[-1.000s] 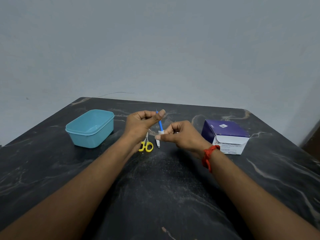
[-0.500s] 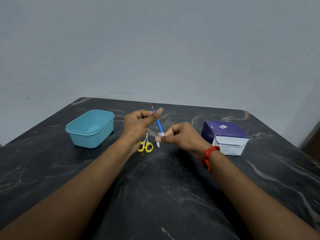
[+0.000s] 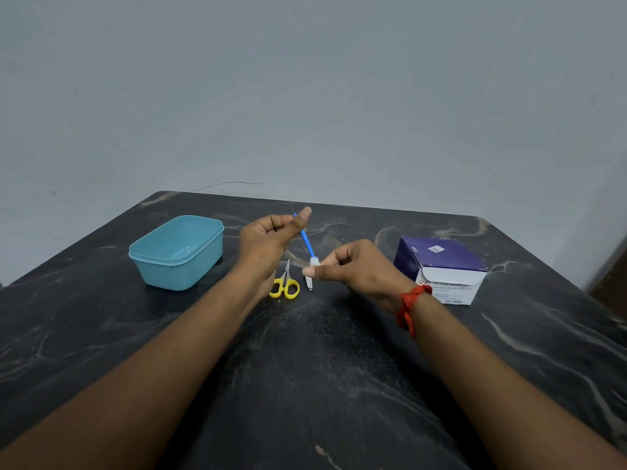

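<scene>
The blue stick (image 3: 307, 241) is held up in the air between your two hands, above the middle of the bench (image 3: 305, 385) and clear of its surface. It slants, with its upper end towards the left and its lower end towards the right. A thin dark point sticks out past its upper end; it is too fine to tell its shape.

Your left hand (image 3: 266, 240) grips the upper end: the fingers are curled in and the thumb lies along the stick, pressing it against them. Your right hand (image 3: 359, 271) pinches the white cap (image 3: 315, 261) at the stick's lower end between thumb and forefinger, with the other fingers curled loosely behind. Both hands are closed on the same stick, one at each end.

Right under the hands, on the bench, lie small scissors (image 3: 285, 283) with yellow handles, blades shut and pointing away from you. Just to their right lies a small pale sliver (image 3: 309, 283); you cannot tell what it is. The two lie near each other without touching.

Further left stands a light blue tub (image 3: 178, 254), open at the top, well apart from the scissors. To the right of your right hand sits a purple and white box (image 3: 441, 268) with its front flap open. A red thread band (image 3: 409, 308) is tied round your right wrist. The bench is dark stone with pale veins, set against a plain grey wall (image 3: 305, 96).
</scene>
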